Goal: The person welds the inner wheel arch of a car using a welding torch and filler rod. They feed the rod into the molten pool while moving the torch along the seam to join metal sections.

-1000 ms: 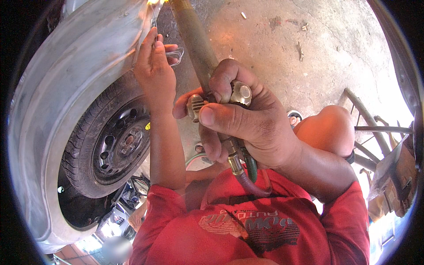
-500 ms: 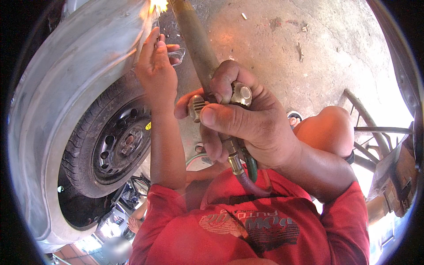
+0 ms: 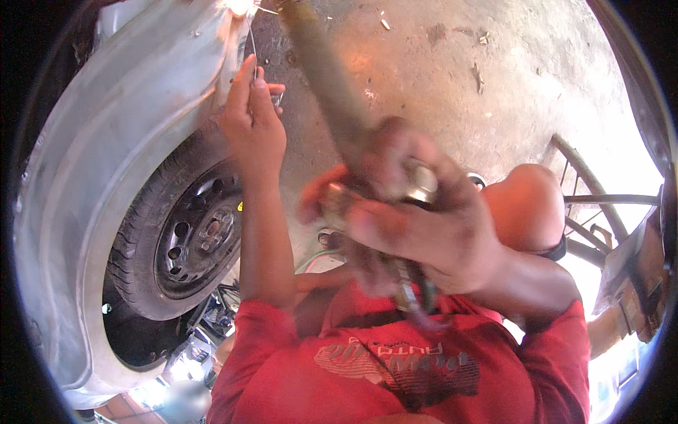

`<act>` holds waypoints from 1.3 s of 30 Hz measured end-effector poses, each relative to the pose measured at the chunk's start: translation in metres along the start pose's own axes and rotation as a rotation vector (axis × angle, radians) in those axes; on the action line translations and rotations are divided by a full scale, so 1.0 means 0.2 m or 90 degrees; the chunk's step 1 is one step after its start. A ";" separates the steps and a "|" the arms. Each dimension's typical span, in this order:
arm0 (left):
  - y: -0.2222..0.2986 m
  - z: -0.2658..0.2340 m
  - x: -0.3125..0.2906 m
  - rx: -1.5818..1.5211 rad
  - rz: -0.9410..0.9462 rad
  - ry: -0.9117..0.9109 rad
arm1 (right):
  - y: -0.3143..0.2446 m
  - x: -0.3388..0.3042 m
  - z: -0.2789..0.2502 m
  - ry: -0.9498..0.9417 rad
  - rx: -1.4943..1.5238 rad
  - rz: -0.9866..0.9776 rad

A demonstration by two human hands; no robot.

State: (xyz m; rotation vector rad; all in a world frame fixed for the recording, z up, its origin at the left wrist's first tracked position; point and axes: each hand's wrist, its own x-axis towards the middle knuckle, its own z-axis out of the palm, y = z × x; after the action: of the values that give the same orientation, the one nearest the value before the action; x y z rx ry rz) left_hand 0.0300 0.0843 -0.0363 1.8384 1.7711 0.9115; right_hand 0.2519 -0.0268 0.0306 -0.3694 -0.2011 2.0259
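Note:
My right hand [image 3: 438,230], smeared by motion, is wrapped round the valve end of a gas torch [image 3: 326,78]. Its long brass-coloured barrel slants up and left to a bright flame and glow [image 3: 239,6] at the top edge, against the edge of a grey car body panel [image 3: 116,120]. Pinched in the fingers of my left hand [image 3: 256,116] is a thin metal wire [image 3: 252,37], whose upper end reaches toward the glow. The torch's far tip is hard to make out. Hoses [image 3: 424,314] leave the torch below my right hand, partly blurred.
A car wheel [image 3: 185,226] sits in the arch beside my left forearm. Concrete floor [image 3: 438,85] with small debris lies beyond my hands. A spoked metal wheel or stand [image 3: 593,184] is at the right, past my bare knee [image 3: 526,205].
My right hand has moved down and right with the torch, drawing it back. My left hand has dropped slightly, and more of the wire shows above its fingers.

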 end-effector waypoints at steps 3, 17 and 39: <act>-0.02 -0.04 -0.09 0.035 -0.014 -0.050 | -0.08 -0.13 -0.10 0.050 0.011 -0.061; 0.05 -0.10 -0.07 0.065 -0.065 -0.038 | -0.10 0.02 -0.12 0.072 0.024 0.083; 0.00 -0.04 0.00 0.070 0.007 0.006 | -0.09 0.10 -0.10 -0.017 -0.072 0.053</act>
State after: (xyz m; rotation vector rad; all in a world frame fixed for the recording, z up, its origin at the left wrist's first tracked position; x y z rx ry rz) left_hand 0.0242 0.0828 -0.0302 1.9160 1.8529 0.8425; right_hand 0.2656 -0.0005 0.0147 -0.4274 -0.3222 2.1081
